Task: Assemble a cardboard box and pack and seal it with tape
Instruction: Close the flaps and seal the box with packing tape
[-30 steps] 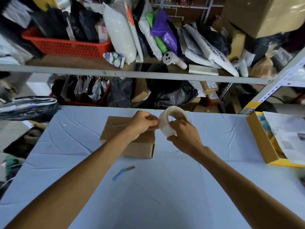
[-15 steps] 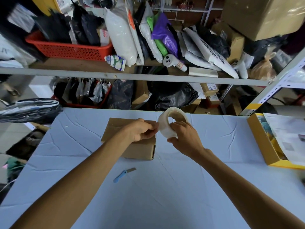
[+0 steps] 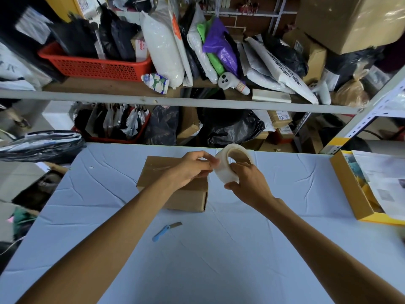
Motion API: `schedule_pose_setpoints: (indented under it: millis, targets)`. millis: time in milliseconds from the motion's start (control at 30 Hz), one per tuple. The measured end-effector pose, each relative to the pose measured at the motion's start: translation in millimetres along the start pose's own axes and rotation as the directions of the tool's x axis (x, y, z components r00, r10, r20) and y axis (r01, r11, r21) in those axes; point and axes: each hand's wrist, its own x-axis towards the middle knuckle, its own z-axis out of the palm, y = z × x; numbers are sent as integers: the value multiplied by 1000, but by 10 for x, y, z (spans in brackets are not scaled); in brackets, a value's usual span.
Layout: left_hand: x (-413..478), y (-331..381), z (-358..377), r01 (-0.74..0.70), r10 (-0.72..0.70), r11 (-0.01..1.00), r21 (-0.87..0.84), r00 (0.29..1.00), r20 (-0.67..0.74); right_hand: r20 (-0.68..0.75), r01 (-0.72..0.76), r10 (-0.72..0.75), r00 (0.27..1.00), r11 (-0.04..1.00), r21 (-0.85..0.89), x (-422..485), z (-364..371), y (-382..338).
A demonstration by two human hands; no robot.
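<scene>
A small brown cardboard box (image 3: pixel 157 178) lies closed on the pale blue table (image 3: pixel 219 260), just past the middle. Above its right end my right hand (image 3: pixel 249 185) grips a roll of clear tape (image 3: pixel 225 170), held upright with its hole facing me. My left hand (image 3: pixel 190 170) hovers over the box, its fingertips pinching at the roll's left edge, where the tape end seems to be. The box's right half is hidden behind my left hand and forearm.
A blue-handled utility knife (image 3: pixel 165 231) lies on the table in front of the box. A yellow tray (image 3: pixel 355 194) with papers sits at the right edge. Behind the table stand crowded shelves (image 3: pixel 175 102) with bags, boxes and a red basket (image 3: pixel 94 66).
Both hands stay at the tape roll over the box. My left fingers have shifted slightly on the roll's edge; the camera has dipped a little.
</scene>
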Motion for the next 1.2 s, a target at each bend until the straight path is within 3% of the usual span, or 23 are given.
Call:
schedule_pose_setpoints:
  millis: [100,233,333,500,633,800,933,1033,1200]
  targets:
    - [6,-80,15,-188,201,941,280,979,-19,14,-7,7,1000,1000,21,10,14,34]
    - [31,-122,61,-337,414,847,412,903,-114,55,-41,37,998,997,69,9,26,37]
    - [25,-119,35,-444,522,768,462,852,-50,138,-100,76,987,979,180,26,10,23]
    - [-6,-87,-32,-485,525,706,516,848,79,257,-145,52,965,923,357,24,-29,44]
    - [-10,-99,24,-496,576,719,487,818,-17,302,-171,48,952,902,396,26,-49,6]
    - [-39,-56,0,-530,659,636,560,751,-38,351,-332,166,922,806,490,40,-75,-22]
    - [-26,5,-63,-428,527,644,633,849,38,369,-432,299,880,825,364,25,-132,4]
    - [-13,32,-118,-353,409,751,558,912,26,291,-372,268,918,837,402,-7,-180,-35]
    - [-24,128,-180,-383,421,794,472,907,27,225,-291,211,951,856,427,-37,-199,-90]
